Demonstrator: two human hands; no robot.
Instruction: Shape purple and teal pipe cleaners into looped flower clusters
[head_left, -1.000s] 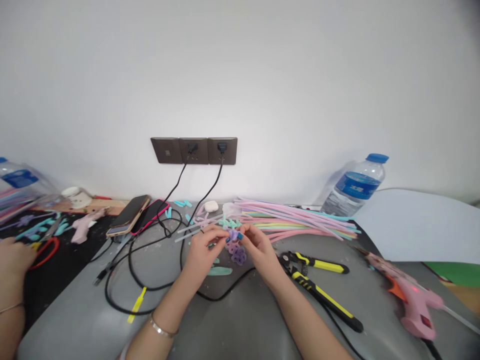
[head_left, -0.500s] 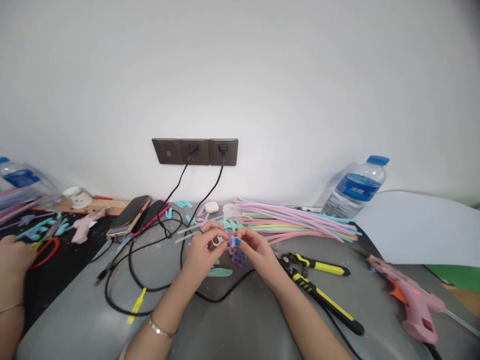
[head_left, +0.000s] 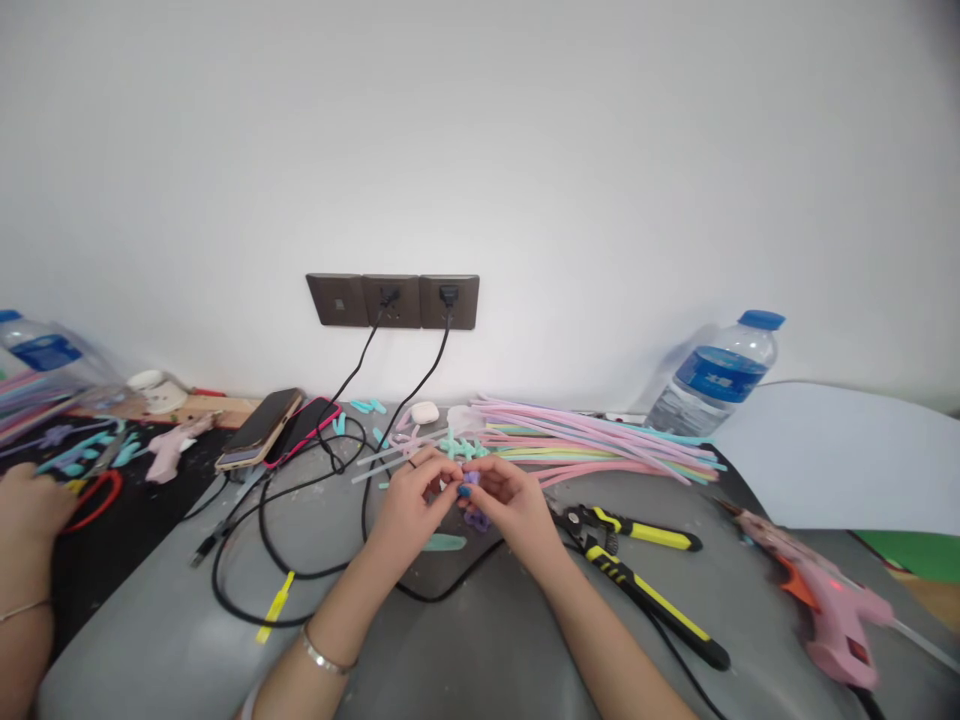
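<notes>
A small fuzzy purple pipe cleaner piece [head_left: 472, 479] is pinched between my two hands, mostly covered by fingers. My left hand [head_left: 412, 508] closes thumb and index finger at its left side. From the right, my right hand [head_left: 519, 508] grips it with a blue-nailed thumb and bent fingers. Just beneath lies a purple looped pipe cleaner shape [head_left: 477, 520], partly hidden. A mint-green branching piece [head_left: 463, 447] rests behind my fingertips, and a flat teal strip [head_left: 445, 542] lies below them. Behind and to the right is a bundle of pastel pipe cleaners [head_left: 600, 440].
Yellow-black pliers [head_left: 654, 600] and a pink glue gun [head_left: 840, 620] lie at right. A water bottle [head_left: 716, 375] stands by white paper [head_left: 840, 460]. Black cables [head_left: 262, 540] loop at left near phones [head_left: 262, 430]. Another person's hand [head_left: 30, 520] is beside orange-handled scissors [head_left: 97, 498].
My fingertips have drawn closer together around the purple piece and cover more of it. The purple looped shape below is now more hidden. The camera view has shifted very slightly.
</notes>
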